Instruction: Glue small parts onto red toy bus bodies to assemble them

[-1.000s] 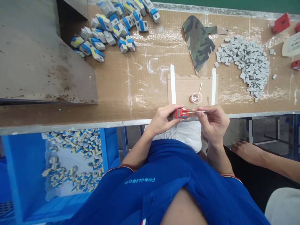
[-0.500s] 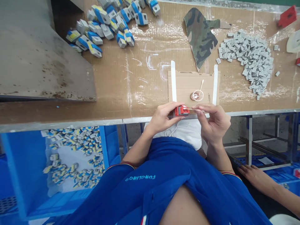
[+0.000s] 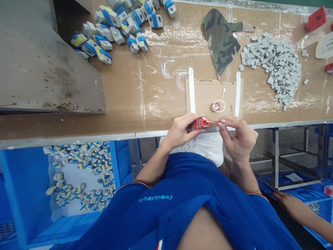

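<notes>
Near the table's front edge, my left hand grips a small red and grey plastic part between thumb and fingers. My right hand pinches a cotton swab, its tip at the right end of the red part. Just beyond my hands lies a cardboard piece with white tape strips along both sides. On it stands a small round clear cup, with another cotton swab leaning out of it.
Grey, blue and yellow plastic blocks lie at the back left beside a stained metal housing. A camouflage cloth and a heap of small grey pieces lie further right. A blue crate stands below left; another person's hand is at lower right.
The swab tip in my right hand has shifted slightly right, toward the red part's end. My left hand keeps its hold. The other person's hand has moved right and down.
</notes>
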Tool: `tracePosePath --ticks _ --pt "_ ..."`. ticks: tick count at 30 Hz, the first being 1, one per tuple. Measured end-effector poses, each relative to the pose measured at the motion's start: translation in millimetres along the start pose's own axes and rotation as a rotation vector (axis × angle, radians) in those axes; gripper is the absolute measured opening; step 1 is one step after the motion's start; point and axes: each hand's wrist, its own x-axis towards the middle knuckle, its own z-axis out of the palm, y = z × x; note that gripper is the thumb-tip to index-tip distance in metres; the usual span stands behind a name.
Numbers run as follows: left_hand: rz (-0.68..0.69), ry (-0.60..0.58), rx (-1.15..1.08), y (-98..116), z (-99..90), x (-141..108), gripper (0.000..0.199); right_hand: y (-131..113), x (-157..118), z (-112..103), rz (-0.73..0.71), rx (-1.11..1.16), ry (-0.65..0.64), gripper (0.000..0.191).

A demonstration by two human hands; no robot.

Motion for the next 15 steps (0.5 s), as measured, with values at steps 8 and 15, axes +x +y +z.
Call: tracePosePath --ticks 8,15 --pt "0.003 -0.017 -0.020 -0.4 -1.1 1.1 0.041 -1.9 -0.1 -4.3 0.005 0.004 -0.011 0.016" --pt "0.029 -0.002 -0.025 -1.8 -0.8 0.8 0.040 -3.9 -1.1 -8.3 0.006 -0.006 -0.037 0.013"
